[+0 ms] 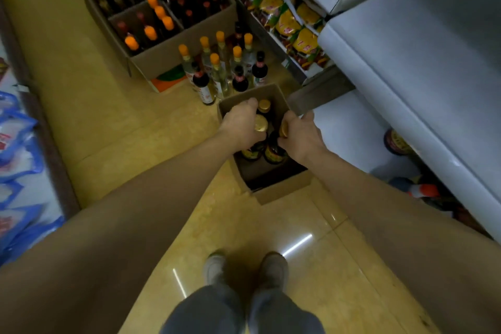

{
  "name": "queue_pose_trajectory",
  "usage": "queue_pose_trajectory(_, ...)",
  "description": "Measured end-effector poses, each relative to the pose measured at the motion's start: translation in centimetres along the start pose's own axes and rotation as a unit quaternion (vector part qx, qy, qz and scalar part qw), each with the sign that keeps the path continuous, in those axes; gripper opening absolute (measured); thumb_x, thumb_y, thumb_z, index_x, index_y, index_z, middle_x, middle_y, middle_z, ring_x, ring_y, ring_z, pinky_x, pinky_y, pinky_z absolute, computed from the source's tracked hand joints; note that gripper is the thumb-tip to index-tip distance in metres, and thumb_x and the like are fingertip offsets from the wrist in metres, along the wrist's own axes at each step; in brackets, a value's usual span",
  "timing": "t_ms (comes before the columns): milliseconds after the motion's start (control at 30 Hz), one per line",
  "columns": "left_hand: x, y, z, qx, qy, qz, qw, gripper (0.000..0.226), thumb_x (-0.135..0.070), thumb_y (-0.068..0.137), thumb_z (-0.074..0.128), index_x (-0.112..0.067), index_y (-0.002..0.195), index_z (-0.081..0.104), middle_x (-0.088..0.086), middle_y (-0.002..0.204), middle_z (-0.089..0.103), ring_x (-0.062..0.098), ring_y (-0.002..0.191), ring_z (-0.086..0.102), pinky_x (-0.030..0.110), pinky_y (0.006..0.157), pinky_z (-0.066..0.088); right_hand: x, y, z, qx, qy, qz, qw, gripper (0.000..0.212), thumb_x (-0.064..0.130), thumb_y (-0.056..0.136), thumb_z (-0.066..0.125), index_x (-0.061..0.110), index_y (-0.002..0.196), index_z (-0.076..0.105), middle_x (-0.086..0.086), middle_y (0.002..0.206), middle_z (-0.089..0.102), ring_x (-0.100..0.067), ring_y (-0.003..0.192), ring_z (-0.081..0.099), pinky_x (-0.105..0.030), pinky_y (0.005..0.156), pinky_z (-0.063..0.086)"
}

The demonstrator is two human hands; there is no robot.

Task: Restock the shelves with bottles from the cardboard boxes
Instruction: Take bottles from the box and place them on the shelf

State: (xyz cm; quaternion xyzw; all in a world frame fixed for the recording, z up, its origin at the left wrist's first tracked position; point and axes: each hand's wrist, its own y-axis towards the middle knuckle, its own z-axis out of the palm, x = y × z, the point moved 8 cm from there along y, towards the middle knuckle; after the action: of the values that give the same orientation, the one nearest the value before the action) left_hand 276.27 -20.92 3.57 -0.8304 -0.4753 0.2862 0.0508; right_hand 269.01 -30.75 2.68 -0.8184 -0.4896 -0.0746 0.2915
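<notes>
Head view. We log one small cardboard box [282, 187] on the floor beside the shelf [423, 62], dark gold-capped bottles inside. Left hand [241, 123] grasps one bottle [260, 123] by its neck; right hand [299, 135] grasps a second bottle [274, 152] likewise. Larger box [173, 54] of orange-capped bottles stands beyond.

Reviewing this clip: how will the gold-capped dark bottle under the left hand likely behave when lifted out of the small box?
The gold-capped bottle looks full of dark liquid, so probably heavy for its size. The left hand grips it by the cap end only, so it may swing. It looks like glass, so knocks against the neighbouring bottle in the small box risk breakage.
</notes>
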Motion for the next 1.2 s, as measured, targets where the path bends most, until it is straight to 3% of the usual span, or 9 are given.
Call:
queue_pose_trajectory(267, -7.0, -7.6, -12.8, -0.018, -0.018, 0.021, 0.999, 0.048, -0.030, 0.082, 0.071, -0.010, 0.109, 0.037, 0.005, 0.095, 0.044, 0.028, 0.095, 0.055, 0.029, 0.054, 0.034, 6.2, -8.1, -12.5, -0.050, 0.001, -0.003, 0.999, 0.039, 0.023, 0.091, 0.061, 0.010, 0.124, 0.046, -0.018, 0.129, 0.035, -0.040, 0.107, 0.050, -0.037, 0.083, 0.041)
queue_pose_trajectory(333, -9.2, -9.7, -16.6, -0.029, -0.023, 0.038, 0.999, 0.060, -0.034, 0.080, 0.072, -0.008, 0.121, 0.036, 0.004, 0.095, 0.044, 0.026, 0.090, 0.055, 0.028, 0.048, 0.034, 8.3, -10.5, -16.5, -0.087, 0.004, -0.025, 0.996, 0.040, 0.026, 0.087, 0.064, 0.010, 0.121, 0.049, -0.016, 0.124, 0.040, -0.037, 0.110, 0.049, -0.034, 0.082, 0.039)
queue_pose_trajectory(467, -14.0, -15.6, -24.7, -0.060, -0.047, 0.072, 0.994, 0.065, -0.034, 0.079, 0.074, -0.009, 0.127, 0.037, 0.003, 0.101, 0.045, 0.020, 0.090, 0.049, 0.026, 0.060, 0.037, 12.5, -16.7, -24.9, -0.150, -0.003, -0.034, 0.988, 0.034, 0.032, 0.082, 0.067, 0.012, 0.105, 0.051, -0.013, 0.102, 0.049, -0.033, 0.102, 0.053, -0.034, 0.072, 0.039)
queue_pose_trajectory(567, -18.1, -20.0, -31.1, -0.093, -0.036, 0.100, 0.990, 0.070, -0.036, 0.077, 0.075, -0.006, 0.130, 0.040, 0.009, 0.121, 0.051, 0.026, 0.110, 0.052, 0.030, 0.075, 0.043, 15.4, -21.8, -31.1, -0.191, -0.006, -0.056, 0.980, 0.036, 0.034, 0.080, 0.068, 0.017, 0.095, 0.039, -0.015, 0.106, 0.054, -0.036, 0.102, 0.053, -0.034, 0.069, 0.036)
queue_pose_trajectory(700, -23.6, -26.4, -39.4, -0.148, -0.023, 0.131, 0.980, 0.057, -0.034, 0.077, 0.074, -0.006, 0.118, 0.046, 0.006, 0.103, 0.048, 0.021, 0.093, 0.048, 0.028, 0.067, 0.036, 18.6, -29.6, -39.3, -0.253, -0.012, -0.073, 0.965, 0.035, 0.030, 0.082, 0.068, 0.017, 0.096, 0.038, -0.016, 0.106, 0.057, -0.034, 0.100, 0.053, -0.032, 0.069, 0.034)
queue_pose_trajectory(833, -29.5, -32.8, -46.3, -0.181, -0.026, 0.186, 0.965, 0.056, -0.035, 0.076, 0.074, -0.006, 0.117, 0.049, 0.006, 0.107, 0.053, 0.025, 0.099, 0.053, 0.031, 0.070, 0.041, 21.1, -38.0, -47.0, -0.302, -0.048, -0.069, 0.950, 0.033, 0.031, 0.085, 0.065, 0.012, 0.106, 0.047, -0.010, 0.099, 0.054, -0.026, 0.092, 0.049, -0.032, 0.071, 0.036)
queue_pose_trajectory(900, -32.8, -36.2, -49.6, -0.191, -0.027, 0.216, 0.957, 0.049, -0.032, 0.079, 0.071, -0.005, 0.112, 0.048, 0.005, 0.099, 0.049, 0.021, 0.089, 0.049, 0.027, 0.062, 0.037, 21.6, -42.0, -50.8, -0.331, -0.049, -0.070, 0.940, 0.031, 0.030, 0.085, 0.065, 0.012, 0.102, 0.047, -0.008, 0.096, 0.051, -0.027, 0.093, 0.049, -0.032, 0.070, 0.036)
queue_pose_trajectory(1067, -41.0, -43.5, -57.0, -0.240, -0.066, 0.287, 0.925, 0.035, -0.031, 0.075, 0.072, -0.012, 0.066, 0.043, 0.002, 0.064, 0.049, 0.012, 0.057, 0.047, 0.023, 0.048, 0.035, 21.7, -51.5, -59.4, -0.419, -0.033, -0.061, 0.905, 0.029, 0.029, 0.082, 0.066, 0.009, 0.098, 0.054, -0.007, 0.094, 0.054, -0.024, 0.087, 0.048, -0.032, 0.068, 0.038)
queue_pose_trajectory(1200, -47.4, -47.8, -59.7, -0.256, -0.101, 0.341, 0.899, 0.033, -0.032, 0.077, 0.072, -0.009, 0.069, 0.050, 0.004, 0.073, 0.054, 0.014, 0.065, 0.050, 0.023, 0.049, 0.035, 20.1, -58.2, -64.9, -0.478, -0.019, -0.047, 0.877, 0.026, 0.030, 0.081, 0.066, 0.009, 0.087, 0.051, -0.006, 0.083, 0.051, -0.024, 0.080, 0.048, -0.032, 0.063, 0.035)
